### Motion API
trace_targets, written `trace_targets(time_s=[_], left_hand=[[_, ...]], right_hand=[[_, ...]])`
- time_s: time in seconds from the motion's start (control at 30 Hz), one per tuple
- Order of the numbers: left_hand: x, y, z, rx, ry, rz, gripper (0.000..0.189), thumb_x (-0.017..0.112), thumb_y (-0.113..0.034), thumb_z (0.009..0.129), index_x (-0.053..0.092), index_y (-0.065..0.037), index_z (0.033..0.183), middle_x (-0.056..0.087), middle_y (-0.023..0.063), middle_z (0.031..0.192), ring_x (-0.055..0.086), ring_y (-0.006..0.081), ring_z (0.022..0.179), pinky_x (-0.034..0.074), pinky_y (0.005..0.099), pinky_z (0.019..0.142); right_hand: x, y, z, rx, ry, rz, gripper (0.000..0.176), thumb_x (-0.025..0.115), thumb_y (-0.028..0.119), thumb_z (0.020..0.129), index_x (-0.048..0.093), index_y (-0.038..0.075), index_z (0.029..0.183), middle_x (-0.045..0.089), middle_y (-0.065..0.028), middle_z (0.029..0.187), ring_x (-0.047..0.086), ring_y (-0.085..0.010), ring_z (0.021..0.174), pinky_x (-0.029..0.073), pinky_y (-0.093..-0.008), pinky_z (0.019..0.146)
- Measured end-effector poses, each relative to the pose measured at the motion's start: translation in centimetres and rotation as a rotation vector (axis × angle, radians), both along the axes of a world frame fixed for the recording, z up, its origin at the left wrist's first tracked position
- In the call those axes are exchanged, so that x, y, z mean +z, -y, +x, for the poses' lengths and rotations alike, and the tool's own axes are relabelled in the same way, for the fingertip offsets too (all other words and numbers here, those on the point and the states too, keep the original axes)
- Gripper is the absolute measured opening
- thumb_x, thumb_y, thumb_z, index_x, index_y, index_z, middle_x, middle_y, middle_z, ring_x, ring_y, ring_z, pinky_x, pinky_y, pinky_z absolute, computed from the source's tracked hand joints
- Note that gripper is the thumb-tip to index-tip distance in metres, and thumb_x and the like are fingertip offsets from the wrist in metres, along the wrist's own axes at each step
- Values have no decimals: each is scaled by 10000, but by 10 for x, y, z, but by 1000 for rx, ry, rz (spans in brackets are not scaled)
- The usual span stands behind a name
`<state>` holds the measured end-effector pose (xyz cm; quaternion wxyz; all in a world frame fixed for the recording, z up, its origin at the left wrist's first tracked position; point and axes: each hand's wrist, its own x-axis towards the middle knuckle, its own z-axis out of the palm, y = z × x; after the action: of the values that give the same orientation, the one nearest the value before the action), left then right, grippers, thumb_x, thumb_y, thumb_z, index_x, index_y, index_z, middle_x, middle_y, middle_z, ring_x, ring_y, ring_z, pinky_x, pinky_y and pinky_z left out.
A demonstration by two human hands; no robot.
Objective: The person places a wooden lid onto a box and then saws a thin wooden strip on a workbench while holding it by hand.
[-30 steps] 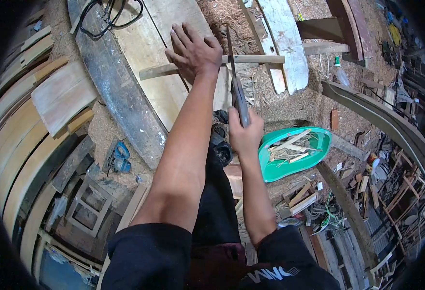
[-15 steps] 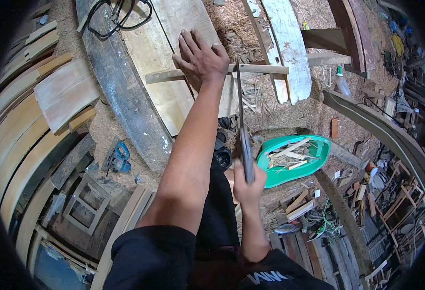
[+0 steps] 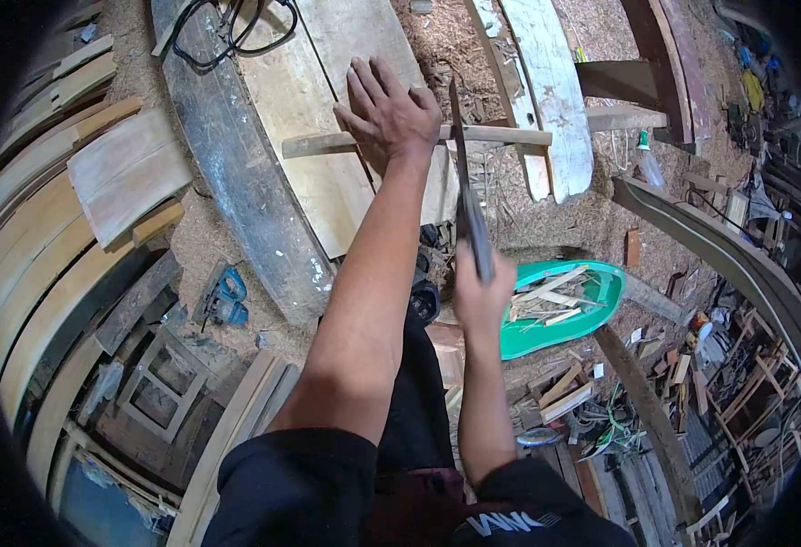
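Note:
Fingers spread, my left hand [image 3: 393, 109] presses a narrow wooden strip [image 3: 501, 135] down on the wide boards [image 3: 296, 100] of the bench. The strip's right part sticks out past the boards toward white-painted planks [image 3: 555, 100]. My right hand [image 3: 484, 284] is wrapped round the handle of a handsaw [image 3: 469, 196]. The saw's blade points away from me and meets the strip just right of my left hand. The handle itself is mostly hidden by my fingers.
A green plastic tub [image 3: 560, 342] with wood scraps stands right of my right hand. A blue power tool [image 3: 229, 296] lies on the floor at left. Black cable [image 3: 202, 59] lies on the bench's far end. Stacked planks [image 3: 45, 264] fill the left side.
My right hand has moved forward and slightly right with the handsaw, whose blade now reaches farther past the strip. My left hand stays on the strip.

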<state>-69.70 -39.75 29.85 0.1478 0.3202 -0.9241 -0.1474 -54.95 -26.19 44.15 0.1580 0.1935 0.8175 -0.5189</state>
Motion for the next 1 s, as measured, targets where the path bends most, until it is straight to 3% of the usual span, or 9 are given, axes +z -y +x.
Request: trace_targets(time_s=[0.13, 0.27, 0.3, 0.43, 0.63, 0.83, 0.93, 1.0], left_hand=[[2, -1, 1, -1, -17, 26, 736, 501, -321, 820, 361, -30, 1482, 266, 205, 1579, 203, 338, 1482, 45, 665, 1140], [0, 0, 1, -8, -3, 2, 737, 504, -320, 822, 358, -31, 1484, 269, 214, 1574, 209, 338, 1479, 47, 664, 1140], [0, -1, 1, -6, -4, 4, 738, 500, -322, 823, 356, -30, 1485, 265, 216, 1576, 207, 335, 1480, 45, 661, 1141], [-2, -1, 0, 6, -15, 5, 738, 498, -322, 823, 358, -24, 1483, 265, 216, 1576, 203, 334, 1482, 43, 661, 1142], [2, 0, 0, -17, -12, 56, 746, 490, -305, 813, 352, -4, 1481, 249, 213, 1588, 165, 338, 1497, -5, 690, 1132], [1, -2, 1, -5, -52, 85, 750, 491, -317, 813, 354, -4, 1480, 254, 217, 1584, 176, 344, 1493, 7, 695, 1128], [-1, -2, 1, 0, 1, -17, 736, 493, -333, 836, 347, -26, 1489, 263, 184, 1584, 196, 315, 1486, 60, 652, 1151], [5, -2, 1, 2, 51, 6, 736, 492, -335, 837, 343, -42, 1495, 250, 184, 1589, 185, 317, 1491, 44, 646, 1156]], right_hand=[[-6, 8, -16, -22, 53, -26, 302, 648, 166, 879, 529, 0, 657, 448, -16, 536, 404, -72, 528, 354, -316, 476], [34, -7, 38, -89, 74, -67, 308, 646, 178, 880, 534, 10, 647, 461, 9, 539, 404, -58, 528, 354, -310, 477], [28, -8, 28, -22, -4, -49, 300, 648, 155, 881, 535, 15, 641, 456, 9, 539, 411, -51, 538, 362, -299, 485], [-8, 11, -33, -28, 86, -51, 269, 641, 92, 870, 531, 8, 639, 453, 4, 545, 430, -62, 537, 373, -291, 497], [41, -9, 46, -9, -12, -20, 248, 653, 101, 862, 551, -2, 661, 465, -40, 539, 437, -79, 528, 382, -309, 492], [-3, 14, -33, -18, 69, -8, 299, 661, 167, 863, 541, -2, 647, 481, -42, 539, 433, -72, 524, 381, -316, 490], [24, 4, 8, -2, 20, 8, 260, 643, 134, 865, 562, -17, 670, 487, -16, 549, 440, -64, 539, 381, -296, 496], [40, 4, 41, -119, 28, -102, 224, 631, 101, 866, 580, -29, 691, 489, 4, 565, 449, -57, 558, 382, -281, 505]])
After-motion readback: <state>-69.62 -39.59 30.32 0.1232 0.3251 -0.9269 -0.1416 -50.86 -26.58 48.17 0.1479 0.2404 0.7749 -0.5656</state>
